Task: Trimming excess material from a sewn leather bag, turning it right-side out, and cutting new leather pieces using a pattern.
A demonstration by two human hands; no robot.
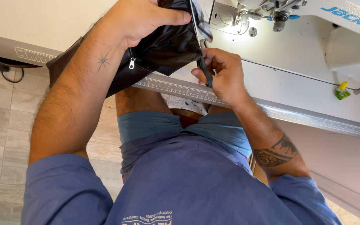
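i see my left hand (140, 18) gripping the black bag (169, 46) left of the sewing machine (313, 25); my right hand (223, 75), nearer, pinches its strap (205, 71), running vertically.

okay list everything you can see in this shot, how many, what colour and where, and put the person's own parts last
bag: one, black fabric with brown trim, held over the table edge, top centre
zipper pull: one, silver, on the bag's side
strap: one, black, narrow, hanging from the bag at the right hand
sewing machine: one, white, on the table, top right
table: one, white, with a ruler strip along its front edge
small bottle: one, green with yellow cap, on the table at right
floor: grey wood-look tiles, left
cable: one, black, on the floor upper left
left hand: grips the bag from above
right hand: pinches the strap
shirt: blue, bottom
shorts: teal, centre
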